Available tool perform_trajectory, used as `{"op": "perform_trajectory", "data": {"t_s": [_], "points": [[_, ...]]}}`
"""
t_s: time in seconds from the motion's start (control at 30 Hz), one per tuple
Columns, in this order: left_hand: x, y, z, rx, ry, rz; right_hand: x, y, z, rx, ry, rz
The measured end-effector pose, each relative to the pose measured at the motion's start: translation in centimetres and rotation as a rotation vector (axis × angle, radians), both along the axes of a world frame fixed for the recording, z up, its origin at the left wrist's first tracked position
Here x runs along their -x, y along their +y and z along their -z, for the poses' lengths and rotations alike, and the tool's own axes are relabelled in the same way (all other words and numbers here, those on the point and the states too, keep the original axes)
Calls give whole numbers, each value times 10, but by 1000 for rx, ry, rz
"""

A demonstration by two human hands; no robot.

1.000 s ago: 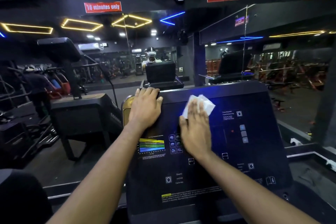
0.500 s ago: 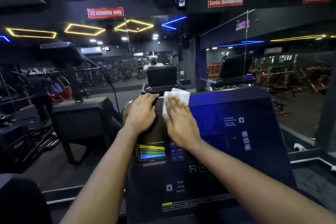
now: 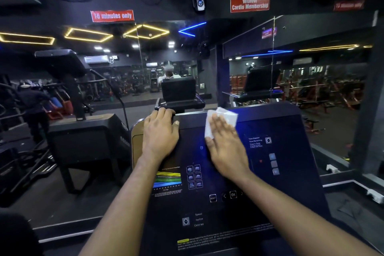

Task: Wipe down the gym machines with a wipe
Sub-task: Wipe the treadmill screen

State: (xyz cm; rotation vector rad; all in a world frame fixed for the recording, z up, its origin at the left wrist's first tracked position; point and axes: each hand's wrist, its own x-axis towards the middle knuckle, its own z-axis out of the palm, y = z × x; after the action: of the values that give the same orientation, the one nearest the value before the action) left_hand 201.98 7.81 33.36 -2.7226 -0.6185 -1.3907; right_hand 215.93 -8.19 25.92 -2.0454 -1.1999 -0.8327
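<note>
A dark treadmill console (image 3: 280, 151) with printed buttons and a coloured chart fills the lower middle of the head view. My right hand (image 3: 225, 147) lies flat with straight fingers on a white wipe (image 3: 228, 116), pressing it against the upper part of the console. Part of the wipe sticks out above my fingertips. My left hand (image 3: 160, 133) rests on the console's top left corner, its fingers curled over the top edge.
A mirror wall (image 3: 145, 81) straight ahead reflects the gym. Another machine's console (image 3: 89, 143) stands close on the left. A person (image 3: 31, 108) stands far left among the equipment. Floor ledges lie to the right.
My right hand slid the wipe left toward my left hand, then back right along the console's top. The left hand has stayed on the corner.
</note>
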Motion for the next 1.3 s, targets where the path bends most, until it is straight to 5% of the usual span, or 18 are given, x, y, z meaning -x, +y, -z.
{"op": "perform_trajectory", "data": {"t_s": [0.17, 0.4, 0.63, 0.83, 1.03, 1.2, 1.3], "points": [[-5, -2, 2, -38, 24, -65, -24, 2, -15, -277, 282, 208], [-7, -6, 6, -72, 53, -125, 65, -20, 76, 82, 56, -90], [-8, -8, 8, -67, 91, -148, 23, -7, 34, -197, 309, 155], [-8, -7, 13, -73, 64, -130, 66, -34, 88, 126, 56, -136], [-11, -10, 15, -56, 65, -137, 8, -27, 47, -203, 301, 146], [-14, -15, 15, -51, 42, -166, 44, -44, 76, 121, 114, -94], [-14, -16, 16, -59, 41, -180, 22, -69, 90, 111, 75, -11]]}}
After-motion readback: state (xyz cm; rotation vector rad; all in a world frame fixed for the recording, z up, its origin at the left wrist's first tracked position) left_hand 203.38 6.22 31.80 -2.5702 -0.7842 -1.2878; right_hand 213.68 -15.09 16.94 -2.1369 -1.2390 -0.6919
